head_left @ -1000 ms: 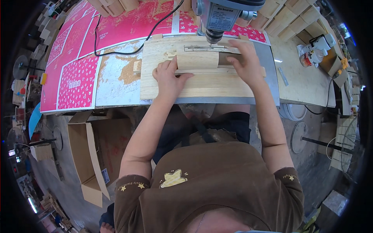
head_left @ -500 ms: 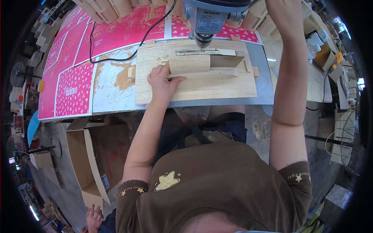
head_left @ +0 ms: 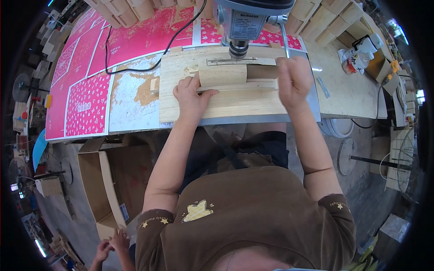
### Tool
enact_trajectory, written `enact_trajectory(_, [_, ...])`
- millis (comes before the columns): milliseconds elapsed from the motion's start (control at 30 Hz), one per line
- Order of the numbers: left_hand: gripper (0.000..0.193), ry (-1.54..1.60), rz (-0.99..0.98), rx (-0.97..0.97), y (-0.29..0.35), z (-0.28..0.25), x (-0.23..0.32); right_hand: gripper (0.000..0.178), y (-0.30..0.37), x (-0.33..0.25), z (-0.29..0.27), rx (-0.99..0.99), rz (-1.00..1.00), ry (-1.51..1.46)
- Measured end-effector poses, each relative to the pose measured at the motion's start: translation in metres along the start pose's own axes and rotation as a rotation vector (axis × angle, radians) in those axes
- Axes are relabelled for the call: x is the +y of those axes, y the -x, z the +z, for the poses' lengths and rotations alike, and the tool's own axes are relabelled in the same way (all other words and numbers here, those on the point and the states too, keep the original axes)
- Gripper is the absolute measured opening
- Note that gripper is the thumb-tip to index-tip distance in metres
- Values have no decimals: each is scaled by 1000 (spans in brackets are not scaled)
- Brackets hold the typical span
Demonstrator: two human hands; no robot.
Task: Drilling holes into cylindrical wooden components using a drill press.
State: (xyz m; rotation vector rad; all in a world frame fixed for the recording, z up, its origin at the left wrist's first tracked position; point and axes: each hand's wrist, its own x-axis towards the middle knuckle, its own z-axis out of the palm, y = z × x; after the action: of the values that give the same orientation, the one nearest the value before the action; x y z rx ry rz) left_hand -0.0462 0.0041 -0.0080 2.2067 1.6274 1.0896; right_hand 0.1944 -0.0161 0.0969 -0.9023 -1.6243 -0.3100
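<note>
Head view: the left hand (head_left: 191, 100) grips the curved wooden block (head_left: 224, 75) at its left end; rightward, the right hand (head_left: 294, 84) is clenched around the bench drill's (head_left: 246, 25) metal lever (head_left: 285, 39).

A smooth, pale wooden block (head_left: 223, 76) lies lengthwise at the frame's upper centre, near the downward-pointing chuck of a grey-blue bench drill (head_left: 246, 25), whose slim metal lever (head_left: 285, 39) slants steeply downward, right of top centre.

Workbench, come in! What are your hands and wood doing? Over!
Left hand against left end of curved wooden piece. Right hand closed around drill lever. Piece on wooden board, near drill chuck. Black cable by board's far left corner.
</note>
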Motion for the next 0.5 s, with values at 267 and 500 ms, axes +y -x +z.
enact_trajectory(267, [65, -18, 17, -30, -4, 15, 26, 27, -171, 17, 16, -130, 265, 328])
enact_trajectory(500, [64, 16, 42, 19, 0, 32, 24, 21, -108, -9, -29, -99, 289, 139])
